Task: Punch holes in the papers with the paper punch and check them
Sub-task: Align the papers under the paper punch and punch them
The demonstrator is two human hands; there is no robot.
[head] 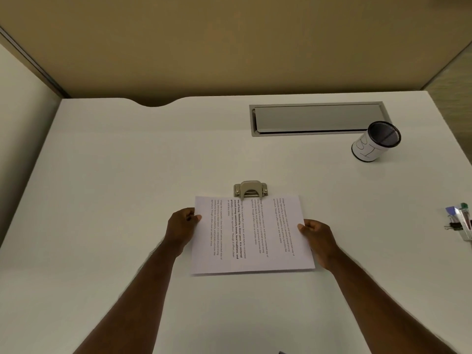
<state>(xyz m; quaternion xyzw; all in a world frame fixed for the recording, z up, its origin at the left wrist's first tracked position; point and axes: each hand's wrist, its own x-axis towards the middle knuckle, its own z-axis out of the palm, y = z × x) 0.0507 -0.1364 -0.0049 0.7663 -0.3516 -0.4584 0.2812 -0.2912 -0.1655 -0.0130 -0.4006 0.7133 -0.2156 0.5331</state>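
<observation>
Head view shows the left hand and right hand pinching the paper's side edges with curled fingers mid-surface, steadying its far edge in the punch, probably for even holes.

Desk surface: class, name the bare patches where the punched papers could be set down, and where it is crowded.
Bare desk lies left of the papers and between paper punch and cable tray. The right edge is crowded: pen cup, pens and clips.
</observation>
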